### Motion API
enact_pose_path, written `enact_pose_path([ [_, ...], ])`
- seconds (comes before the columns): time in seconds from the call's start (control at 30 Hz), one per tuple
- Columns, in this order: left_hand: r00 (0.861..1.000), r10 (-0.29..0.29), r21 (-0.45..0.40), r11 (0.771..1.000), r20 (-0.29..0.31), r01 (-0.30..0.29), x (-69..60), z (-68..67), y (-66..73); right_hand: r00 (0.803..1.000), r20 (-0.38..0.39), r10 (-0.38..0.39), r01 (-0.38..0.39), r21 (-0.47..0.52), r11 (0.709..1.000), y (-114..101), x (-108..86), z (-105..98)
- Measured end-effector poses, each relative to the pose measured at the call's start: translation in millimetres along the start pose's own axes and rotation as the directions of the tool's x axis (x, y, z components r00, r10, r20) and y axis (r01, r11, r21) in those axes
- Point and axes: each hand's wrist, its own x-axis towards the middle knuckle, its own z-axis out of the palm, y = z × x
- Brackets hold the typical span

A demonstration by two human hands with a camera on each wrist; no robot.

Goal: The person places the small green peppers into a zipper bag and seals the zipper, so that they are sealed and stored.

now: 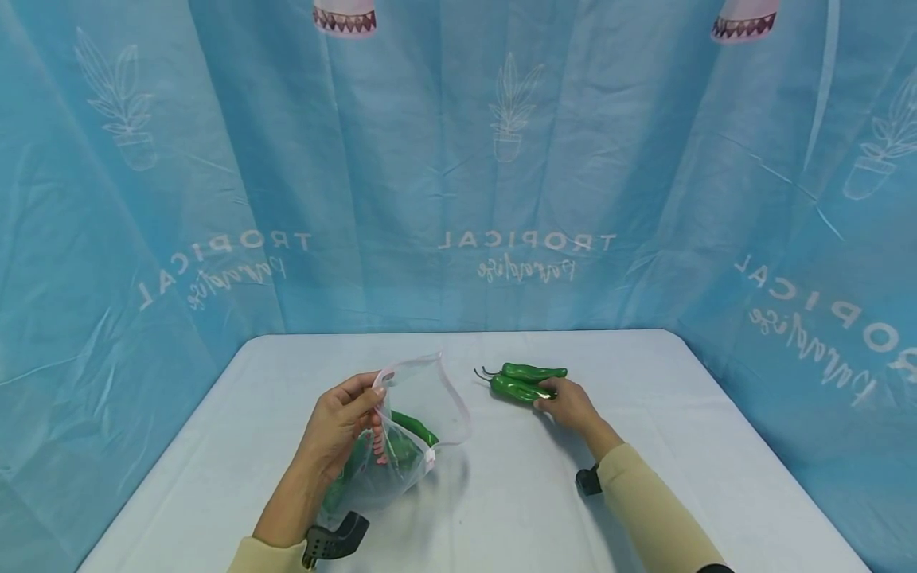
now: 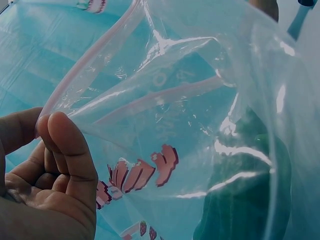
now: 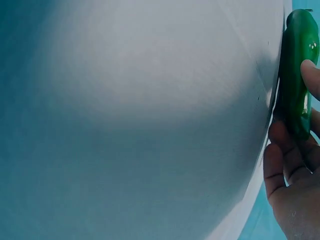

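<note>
My left hand (image 1: 335,423) pinches the pink-edged rim of a clear zip bag (image 1: 380,487) between thumb and fingers, and the bag's mouth gapes toward the right. Several green chili peppers (image 1: 415,427) lie inside; the plastic partly hides them. In the left wrist view, pink printing shows on the bag (image 2: 135,175), with a blurred green shape behind the film. On the table to the right, two green chili peppers lie side by side, stems to the left. My right hand (image 1: 569,407) grips the nearer pepper (image 1: 514,389) at its tip end, thumb against it; the farther pepper (image 1: 533,372) lies just behind.
A white-covered table (image 1: 516,509) with rounded far corners lies under both hands. Blue printed curtains (image 1: 444,191) hang behind it and along both sides. Dark wrist camera mounts (image 1: 337,539) sit on both wrists, the left one close to the bag.
</note>
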Motion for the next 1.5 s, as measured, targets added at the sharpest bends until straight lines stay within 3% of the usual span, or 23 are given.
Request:
enact_pose_path([
  [0.87,1.000,0.011,0.003,1.000,-0.002,-0.011,0.0,-0.4,0.4,0.997,-0.065,-0.035,0.042,0.117,0.992,4,-15.5,-4],
  [1.5,1.000,0.004,0.003,1.000,-0.004,-0.004,0.2,-0.3,0.4,0.984,-0.112,-0.138,0.160,0.221,0.962,-5,-44.3,-18],
])
